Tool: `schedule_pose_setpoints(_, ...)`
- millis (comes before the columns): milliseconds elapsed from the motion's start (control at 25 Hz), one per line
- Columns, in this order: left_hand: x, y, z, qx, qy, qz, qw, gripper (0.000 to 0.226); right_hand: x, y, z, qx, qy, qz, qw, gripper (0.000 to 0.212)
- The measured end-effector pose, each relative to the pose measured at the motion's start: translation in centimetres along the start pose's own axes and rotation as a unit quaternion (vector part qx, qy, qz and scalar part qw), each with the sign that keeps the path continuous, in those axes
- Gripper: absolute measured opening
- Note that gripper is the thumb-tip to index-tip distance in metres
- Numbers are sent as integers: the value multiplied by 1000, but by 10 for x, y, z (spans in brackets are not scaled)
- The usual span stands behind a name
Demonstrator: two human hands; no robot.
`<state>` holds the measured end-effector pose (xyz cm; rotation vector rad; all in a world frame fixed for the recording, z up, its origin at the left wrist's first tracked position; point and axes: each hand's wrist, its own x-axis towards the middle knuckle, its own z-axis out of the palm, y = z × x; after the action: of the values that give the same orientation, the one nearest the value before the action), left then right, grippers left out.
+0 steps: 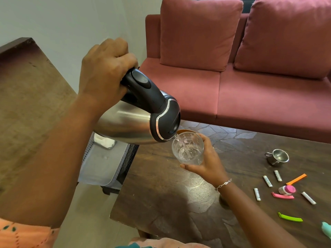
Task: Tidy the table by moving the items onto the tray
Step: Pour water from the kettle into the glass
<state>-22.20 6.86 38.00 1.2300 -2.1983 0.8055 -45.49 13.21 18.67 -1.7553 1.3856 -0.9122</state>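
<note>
My left hand [105,76] grips the black handle of a steel electric kettle [129,122], which is tilted spout-down. Water runs from the spout into a clear glass [188,148] that my right hand [209,163] holds above the dark wooden table [161,203]. The glass is partly filled. At the table's right lie a small steel cup [277,157], several white sachets [267,181], an orange clip [296,179], a pink clip [283,196], a green clip [290,217] and a small pink-capped container [287,190]. I see no tray that I can name with certainty.
A red sofa [250,86] stands behind the table. A grey perforated bin [103,161] with white paper inside sits on the floor left of the table. A wooden surface [26,104] fills the left. A teal object [326,230] shows at the right edge.
</note>
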Motion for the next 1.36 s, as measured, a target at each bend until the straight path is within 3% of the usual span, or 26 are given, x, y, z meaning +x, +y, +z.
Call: schedule_pose_setpoints(1360, 1, 2, 2, -3, 16, 40, 999, 7, -2, 5, 5, 19, -7, 6, 1000, 87)
